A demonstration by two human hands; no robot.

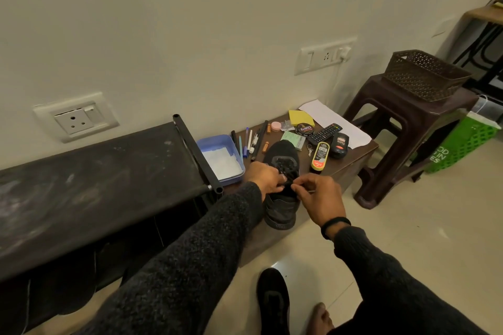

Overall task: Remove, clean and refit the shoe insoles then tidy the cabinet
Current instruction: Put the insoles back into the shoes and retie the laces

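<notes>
A black lace-up shoe (281, 155) stands on the low brown cabinet (351, 160), toe toward the wall and heel hanging over the front edge. My left hand (265, 175) and my right hand (318, 193) meet over its lacing, and each pinches a black lace near the tongue. A second black shoe (273, 299) lies on the floor below, beside a bare foot (322, 317). No insole is in sight.
A blue tray (209, 143) holding white tissue, pens, polish bottles (320, 155), a polish tin, a remote (325, 132) and paper crowd the cabinet top. A dusty black shoe rack (95, 171) stands at left. At right stand a brown stool (402, 128) with a basket and a green crate (462, 141).
</notes>
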